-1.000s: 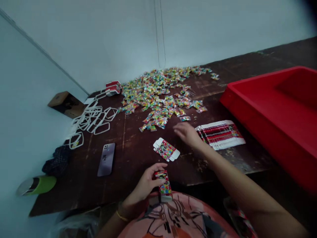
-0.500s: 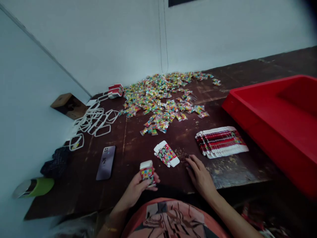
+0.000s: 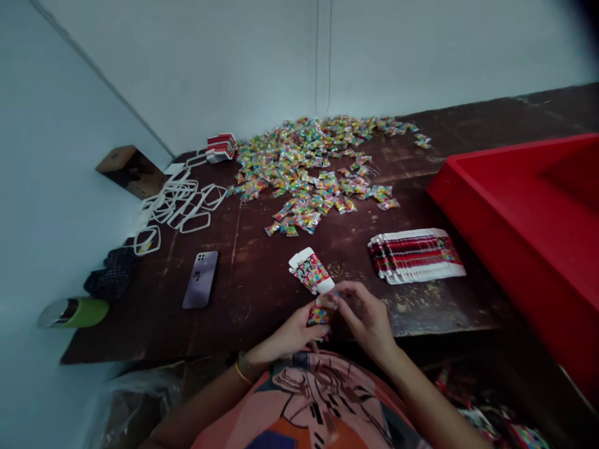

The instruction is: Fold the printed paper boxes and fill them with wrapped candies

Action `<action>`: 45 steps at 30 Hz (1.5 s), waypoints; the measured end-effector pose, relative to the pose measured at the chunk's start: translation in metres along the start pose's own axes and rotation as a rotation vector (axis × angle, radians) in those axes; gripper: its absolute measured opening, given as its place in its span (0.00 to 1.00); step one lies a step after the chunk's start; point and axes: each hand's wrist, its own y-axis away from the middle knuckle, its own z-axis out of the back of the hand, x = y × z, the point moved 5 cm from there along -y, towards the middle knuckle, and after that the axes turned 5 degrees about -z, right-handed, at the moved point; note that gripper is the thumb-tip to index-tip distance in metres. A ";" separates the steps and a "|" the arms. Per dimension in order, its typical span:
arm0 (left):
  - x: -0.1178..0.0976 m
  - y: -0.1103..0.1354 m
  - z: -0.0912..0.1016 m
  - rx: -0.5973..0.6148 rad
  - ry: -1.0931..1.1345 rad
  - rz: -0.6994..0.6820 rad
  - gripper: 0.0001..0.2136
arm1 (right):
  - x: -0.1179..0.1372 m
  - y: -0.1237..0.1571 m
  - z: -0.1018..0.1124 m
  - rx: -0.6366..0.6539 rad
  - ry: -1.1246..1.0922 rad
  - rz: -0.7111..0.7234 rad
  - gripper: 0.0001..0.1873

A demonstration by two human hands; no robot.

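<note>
Fingers of the left hand (image 3: 294,332) are wrapped around a small printed box (image 3: 319,316) in the head view, held tilted at the near edge of the table (image 3: 255,268), just in front of the person's shirt (image 3: 309,399). The right hand (image 3: 373,321) meets it from the right, thumb and forefinger bent together at the box's far end; blur hides what they pinch there, so I cannot tell whether it is a flap or something else. A yellow band (image 3: 242,372) circles the left wrist.

Just beyond the box lies a carton (image 3: 311,270), bright print up, white flaps at its ends. Right of it, a fanned stack (image 3: 416,255) of similar cartons lies near the red tray (image 3: 491,209), which fills the right side. Wrapped sweets (image 3: 290,165) spread across the far middle, reaching back to the wall (image 3: 243,68).

On the left lie a phone (image 3: 201,280), camera side up, and, farther off, a tangle of white loops (image 3: 189,206). A small red-and-white stack (image 3: 221,148) sits beyond those, beside the sweets. Along the left edge are a brown box (image 3: 131,171), dark cloth (image 3: 111,274) and a green container (image 3: 87,313).
</note>
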 end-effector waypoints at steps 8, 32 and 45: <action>-0.007 0.015 0.003 -0.016 -0.038 0.002 0.29 | 0.011 -0.024 -0.012 0.092 0.224 0.212 0.05; 0.000 0.013 0.020 -0.058 0.087 -0.034 0.15 | -0.009 0.004 -0.046 0.521 -0.541 -0.413 0.12; -0.015 0.010 0.024 -0.085 0.143 -0.075 0.21 | -0.003 -0.032 -0.041 0.629 -0.357 -0.240 0.18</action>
